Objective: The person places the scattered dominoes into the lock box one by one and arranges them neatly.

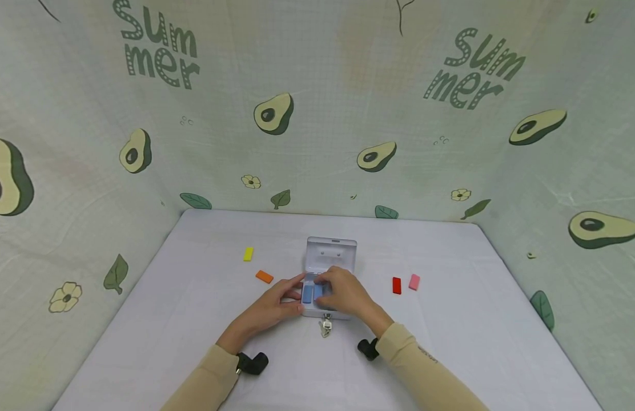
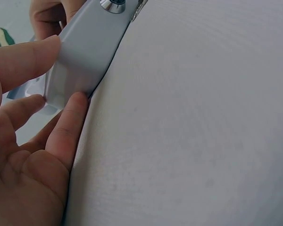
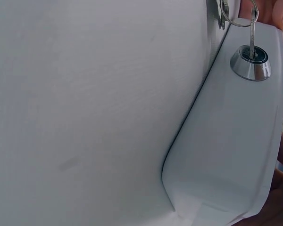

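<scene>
Farthest left on the worktop, at ten o'clock from the box, lay a yellow block, then an orange block nearer nine. The left hand was spread loosely, touching the box's left end. Inside, a left blue block lay beside a right blue block, which the right hand pinched. The lid stood open at twelve, keys hung at six, and a red block and pink block lay at three.

White table beneath open box and four coloured blocks
</scene>
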Motion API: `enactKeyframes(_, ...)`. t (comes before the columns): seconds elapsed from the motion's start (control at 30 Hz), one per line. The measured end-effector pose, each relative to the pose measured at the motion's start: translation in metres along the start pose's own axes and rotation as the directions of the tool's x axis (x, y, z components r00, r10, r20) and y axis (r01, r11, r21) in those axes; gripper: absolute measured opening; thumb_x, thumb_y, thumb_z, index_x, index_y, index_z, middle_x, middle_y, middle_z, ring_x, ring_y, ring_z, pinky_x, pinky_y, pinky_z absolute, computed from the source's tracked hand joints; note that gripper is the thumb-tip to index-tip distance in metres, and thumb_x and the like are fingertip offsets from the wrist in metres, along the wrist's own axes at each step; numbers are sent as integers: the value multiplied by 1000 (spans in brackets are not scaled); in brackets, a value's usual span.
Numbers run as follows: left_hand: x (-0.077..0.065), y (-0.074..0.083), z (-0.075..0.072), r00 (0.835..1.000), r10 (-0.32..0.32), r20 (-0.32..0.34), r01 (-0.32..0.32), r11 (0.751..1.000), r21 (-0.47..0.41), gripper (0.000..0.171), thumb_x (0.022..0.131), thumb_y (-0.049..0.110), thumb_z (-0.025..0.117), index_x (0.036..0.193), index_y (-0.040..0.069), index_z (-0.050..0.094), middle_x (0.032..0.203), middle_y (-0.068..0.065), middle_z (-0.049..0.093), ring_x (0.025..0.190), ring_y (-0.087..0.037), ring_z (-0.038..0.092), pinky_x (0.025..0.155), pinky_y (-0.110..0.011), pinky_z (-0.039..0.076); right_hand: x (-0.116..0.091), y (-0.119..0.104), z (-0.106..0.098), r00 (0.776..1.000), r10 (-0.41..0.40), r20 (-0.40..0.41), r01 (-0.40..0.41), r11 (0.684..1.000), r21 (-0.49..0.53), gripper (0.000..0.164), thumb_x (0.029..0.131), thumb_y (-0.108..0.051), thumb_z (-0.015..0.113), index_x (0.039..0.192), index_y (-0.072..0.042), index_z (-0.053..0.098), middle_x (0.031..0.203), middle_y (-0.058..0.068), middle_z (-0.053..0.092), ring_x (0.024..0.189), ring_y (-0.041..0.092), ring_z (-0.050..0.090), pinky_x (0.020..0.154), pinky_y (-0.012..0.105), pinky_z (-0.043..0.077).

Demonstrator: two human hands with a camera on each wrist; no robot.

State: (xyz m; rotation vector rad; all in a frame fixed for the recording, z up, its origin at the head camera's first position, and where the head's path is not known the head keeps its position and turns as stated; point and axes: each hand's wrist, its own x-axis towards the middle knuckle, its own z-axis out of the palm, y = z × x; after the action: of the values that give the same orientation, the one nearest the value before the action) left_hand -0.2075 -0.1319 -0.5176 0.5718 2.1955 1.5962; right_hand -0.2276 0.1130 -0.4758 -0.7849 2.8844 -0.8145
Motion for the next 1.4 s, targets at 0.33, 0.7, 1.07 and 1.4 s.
enactKeyframes(0.33,0,0,0,1000,2,1,-2,1000,0,77,102,25,73,168,18,34,157,-15,44,134,-29,53,100,-17,47,0,-3,3,1000,25,11,-25,1000,4,38,84,-19,90,119,-8,79,108,5,71,97,18,64,90,42,56)
enactKeyframes(0.7,0,2,0,1000,-13,-8,13,1000,9,77,102,25,73,168,19,34,157,-14,45,134,-29,53,99,-18,48,2,-3,8,999,31,-7,-32,999,-15,37,82,-20,91,116,-10,80,105,3,71,92,16,63,84,40,55)
enactKeyframes(1.07,1,1,1,1000,-10,-20,11,999,45,75,103,24,72,168,19,34,156,-14,46,133,-29,55,99,-19,49,3,-4,10,999,26,-27,-27,998,-60,41,80,-21,93,117,-8,81,102,4,71,91,17,65,83,40,57)
enactKeyframes(1.4,1,1,1,1000,-12,-15,12,999,37,76,103,24,72,168,19,34,156,-14,46,133,-29,55,101,-23,50,2,-8,10,999,37,-28,-39,997,-69,42,81,-22,93,118,-7,80,104,6,72,91,19,66,83,40,57)
